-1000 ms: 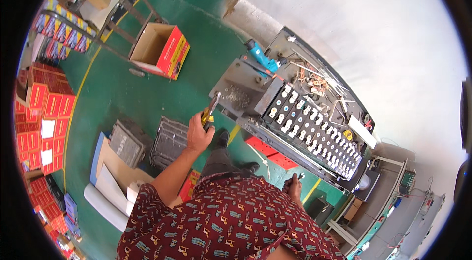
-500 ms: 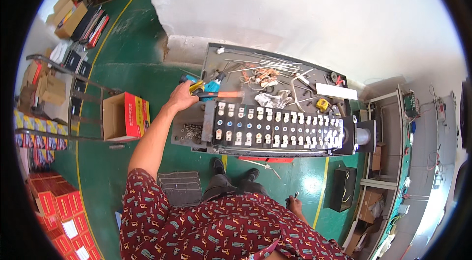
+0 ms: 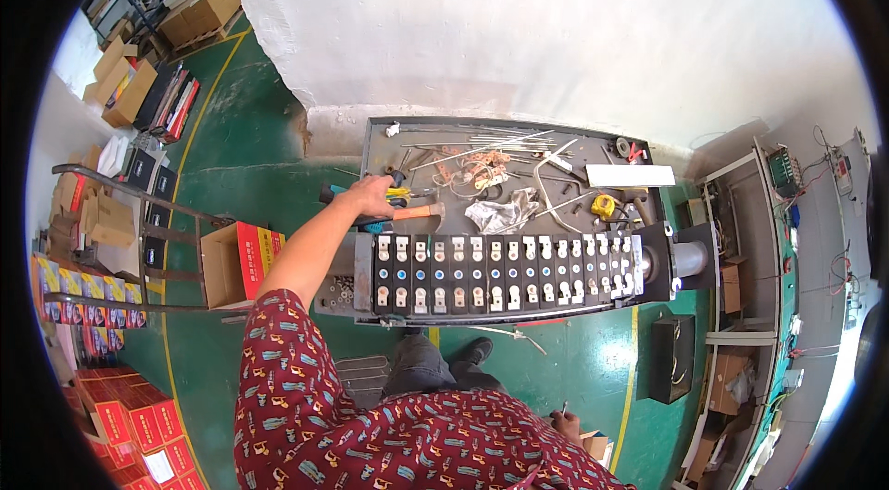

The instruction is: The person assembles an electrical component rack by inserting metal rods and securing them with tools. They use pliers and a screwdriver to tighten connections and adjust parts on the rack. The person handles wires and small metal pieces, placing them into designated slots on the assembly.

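Note:
My left hand [image 3: 373, 197] reaches over hand tools at the table's left end. Its fingers are bent and closed; what they grip among the tools cannot be made out. Just below it lies a hammer [image 3: 421, 211] with an orange-and-black handle, its head toward the right. Yellow-handled pliers [image 3: 398, 194] show beside the fingers. My right hand [image 3: 567, 423] hangs low by my right side, closed on a slim metal tool [image 3: 564, 408] whose tip sticks up. Nearest to me on the table is a long black block [image 3: 505, 275] with rows of pale metal terminals and blue dots.
On the grey table [image 3: 426, 131] lie metal rods, copper-coloured pieces [image 3: 483, 166], crumpled plastic [image 3: 502, 212], a yellow tape measure [image 3: 604, 205] and a white strip [image 3: 631, 176]. An open red carton [image 3: 248, 260] and a cart rail [image 3: 139, 140] stand left. Shelving [image 3: 741, 339] is at right.
My left hand has moved right and farther over the tools, away from the hammer's grip end. The whole view has shifted. My right hand still hangs low with its tool.

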